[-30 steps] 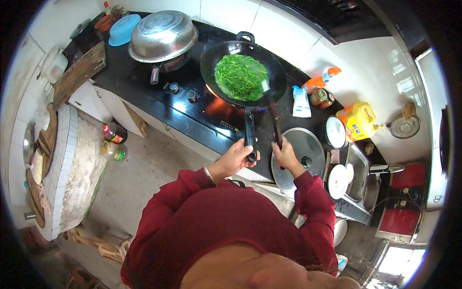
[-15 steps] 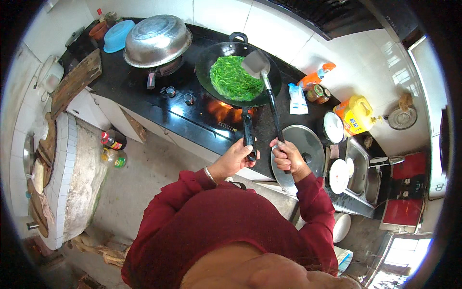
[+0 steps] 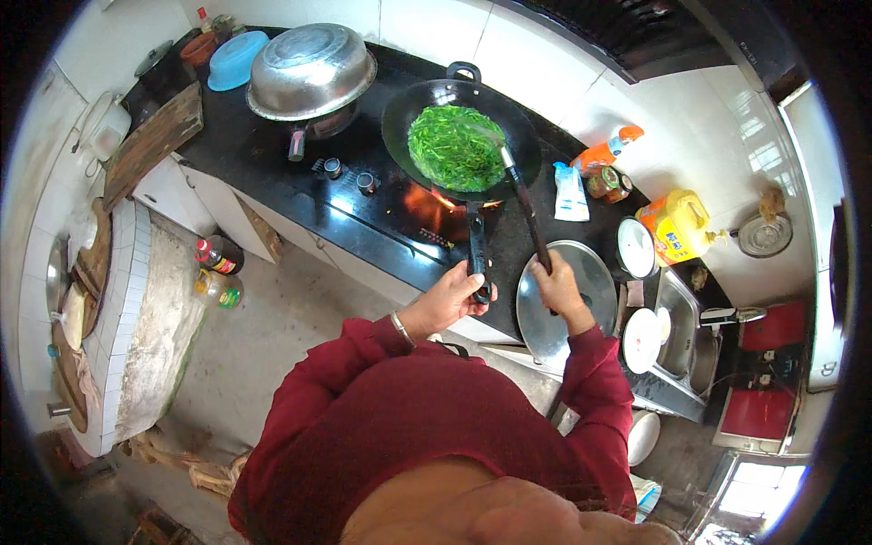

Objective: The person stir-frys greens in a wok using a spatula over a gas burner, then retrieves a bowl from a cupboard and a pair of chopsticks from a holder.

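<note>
A black wok (image 3: 397, 127) stands over a lit burner, with orange flame (image 3: 425, 207) showing under its near side. Chopped green vegetables (image 3: 445, 150) lie spread in its bottom. My left hand (image 3: 452, 295) is closed round the wok's black handle (image 3: 477, 241). In my right hand (image 3: 560, 289) I grip the dark handle of a spatula (image 3: 524, 195). Its metal blade is down among the greens at their right side, partly hidden by them and blurred.
A glass wok lid (image 3: 545, 318) lies on the counter beneath my right hand. An upturned metal basin (image 3: 311, 73) covers the left burner. White bowls (image 3: 635, 247), a yellow oil jug (image 3: 677, 227), an orange spray bottle (image 3: 610, 150) and a sink (image 3: 674, 313) are on the right.
The spatula blade has gone from raised above the wok's right side down into the greens. My right hand has shifted slightly right; my left keeps its hold on the wok handle.
</note>
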`<state>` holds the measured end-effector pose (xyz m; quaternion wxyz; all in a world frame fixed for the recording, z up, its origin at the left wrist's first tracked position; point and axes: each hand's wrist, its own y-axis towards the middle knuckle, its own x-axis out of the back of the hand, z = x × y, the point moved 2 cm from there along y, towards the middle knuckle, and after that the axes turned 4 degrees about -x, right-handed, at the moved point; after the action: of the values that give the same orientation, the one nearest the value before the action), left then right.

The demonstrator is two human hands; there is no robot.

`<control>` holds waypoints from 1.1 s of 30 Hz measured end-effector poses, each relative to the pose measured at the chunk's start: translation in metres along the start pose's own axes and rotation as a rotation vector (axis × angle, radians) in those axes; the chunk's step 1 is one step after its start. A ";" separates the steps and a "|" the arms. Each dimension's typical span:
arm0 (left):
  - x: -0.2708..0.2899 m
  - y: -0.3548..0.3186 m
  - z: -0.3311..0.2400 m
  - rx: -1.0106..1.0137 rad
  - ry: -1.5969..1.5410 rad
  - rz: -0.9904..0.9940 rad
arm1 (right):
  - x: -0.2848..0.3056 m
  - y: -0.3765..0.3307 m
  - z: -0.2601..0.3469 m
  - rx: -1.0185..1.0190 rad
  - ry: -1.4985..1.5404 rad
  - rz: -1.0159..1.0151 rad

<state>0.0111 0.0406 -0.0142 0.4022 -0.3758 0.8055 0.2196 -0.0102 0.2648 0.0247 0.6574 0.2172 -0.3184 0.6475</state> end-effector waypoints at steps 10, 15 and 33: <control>-0.002 0.014 0.014 0.007 0.021 0.001 | 0.028 0.078 0.067 0.205 -0.049 0.040; 0.000 0.015 0.020 0.017 0.019 -0.024 | 0.005 0.102 0.097 0.207 -0.076 0.131; -0.009 0.020 0.018 0.010 0.038 -0.028 | 0.022 0.066 0.052 -0.166 0.392 0.293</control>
<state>0.0078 0.0684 -0.0167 0.3915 -0.3892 0.8088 0.2029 -0.0837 0.2488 0.0685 0.6212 -0.0156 -0.2653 0.7372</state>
